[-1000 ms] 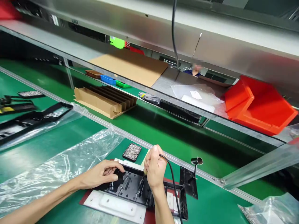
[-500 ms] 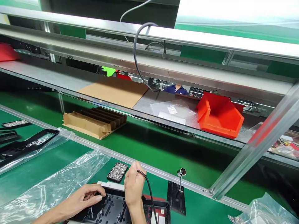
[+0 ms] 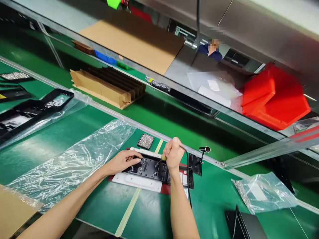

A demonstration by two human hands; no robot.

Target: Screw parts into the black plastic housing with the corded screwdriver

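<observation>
A shallow black plastic housing (image 3: 147, 167) lies in a fixture with white bars (image 3: 139, 182) and a red base (image 3: 165, 189). My left hand (image 3: 124, 161) grips the housing's far left edge, thumb and fingers bent over it. My right hand (image 3: 173, 153) is closed in a fist around a corded tool (image 3: 163, 157) resembling a soldering iron, its yellowish collar showing. Its thin tip points down into the housing; exact contact is too small to tell. The black cable (image 3: 188, 172) hangs behind my wrist. Beyond the housing sits a small tray (image 3: 146, 141) of tiny metal parts.
A tool stand with a metal ring (image 3: 204, 149) stands right of the fixture. Clear plastic sheeting (image 3: 74, 166) lies left, beside more black housings (image 3: 32, 113). A plastic bag (image 3: 261, 192) lies right. Behind are a cardboard divider (image 3: 99, 88) and a shelf with a red bin (image 3: 276, 96).
The view has tilted down and turned, bringing both forearms and the whole fixture into sight. Both hands stay at the housing, and the right still holds the corded tool.
</observation>
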